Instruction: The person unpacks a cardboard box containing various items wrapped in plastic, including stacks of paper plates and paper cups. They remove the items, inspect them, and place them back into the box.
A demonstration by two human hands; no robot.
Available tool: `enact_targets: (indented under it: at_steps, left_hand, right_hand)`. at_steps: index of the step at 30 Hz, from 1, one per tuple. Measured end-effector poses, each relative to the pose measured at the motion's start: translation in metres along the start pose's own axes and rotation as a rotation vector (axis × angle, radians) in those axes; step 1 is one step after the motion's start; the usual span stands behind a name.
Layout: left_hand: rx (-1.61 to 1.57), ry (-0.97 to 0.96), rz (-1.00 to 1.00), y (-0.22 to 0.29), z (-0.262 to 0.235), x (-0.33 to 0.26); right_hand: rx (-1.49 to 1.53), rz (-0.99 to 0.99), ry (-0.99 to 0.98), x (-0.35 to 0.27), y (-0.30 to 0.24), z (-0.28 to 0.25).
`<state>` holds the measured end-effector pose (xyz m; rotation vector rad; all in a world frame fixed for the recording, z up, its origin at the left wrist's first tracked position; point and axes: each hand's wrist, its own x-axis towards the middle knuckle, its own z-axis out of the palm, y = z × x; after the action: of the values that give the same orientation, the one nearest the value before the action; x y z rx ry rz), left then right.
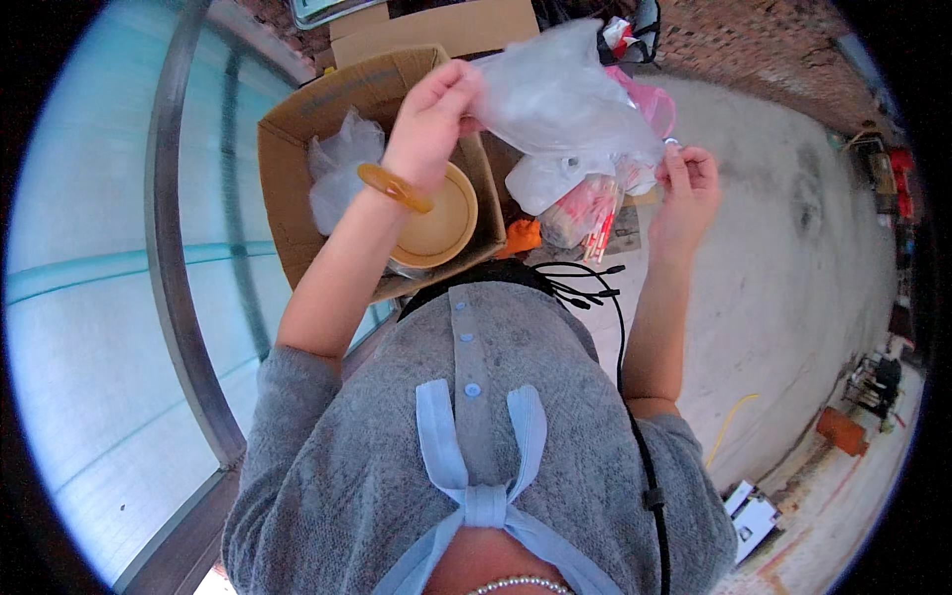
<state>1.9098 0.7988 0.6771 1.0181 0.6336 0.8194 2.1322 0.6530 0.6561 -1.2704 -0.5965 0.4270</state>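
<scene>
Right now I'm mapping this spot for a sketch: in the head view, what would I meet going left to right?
Grey metal railing post → open brown cardboard box → left hand with amber bangle → crumpled clear plastic bag → right hand → orange block on the concrete floor.

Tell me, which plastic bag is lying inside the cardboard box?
The small crumpled clear plastic bag, resting untouched in the cardboard box. The big clear bag hangs between the left hand and right hand.
</scene>
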Motion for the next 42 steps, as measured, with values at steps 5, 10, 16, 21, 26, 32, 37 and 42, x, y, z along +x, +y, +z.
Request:
enact_targets:
  at_steps: [5,10,16,21,26,32,37,42]
  left_hand:
    - [-0.185,-0.114,0.039,-0.001,0.004,0.004]
    - [-0.516,-0.063,-0.016,0.017,-0.025,-0.003]
    - [-0.293,-0.414,-0.015,0.036,-0.011,-0.028]
    - [0.335,-0.536,-0.025,0.051,-0.005,-0.021]
    - [0.994,-0.158,0.461,0.075,-0.084,-0.019]
    - [-0.030,0.351,0.370,0.106,-0.185,-0.064]
    - [0.267,0.408,0.290,0.094,-0.218,-0.099]
    - [0.978,0.527,0.053,0.025,-0.273,-0.127]
  right_hand:
    - [-0.122,-0.259,0.267,-0.002,-0.015,0.007]
    - [-0.303,-0.586,0.248,-0.012,-0.056,-0.029]
    - [-0.448,-0.502,-0.272,-0.044,-0.058,0.064]
    - [-0.687,-0.347,-0.507,0.005,-0.007,0.058]
    - [-0.206,-0.229,-0.523,0.014,-0.016,0.086]
    - [-0.338,0.274,-0.688,-0.046,0.063,0.114]
    - [-0.786,-0.009,-1.085,-0.082,0.143,0.118]
    - [-0.900,0.107,-1.108,-0.084,0.154,0.140]
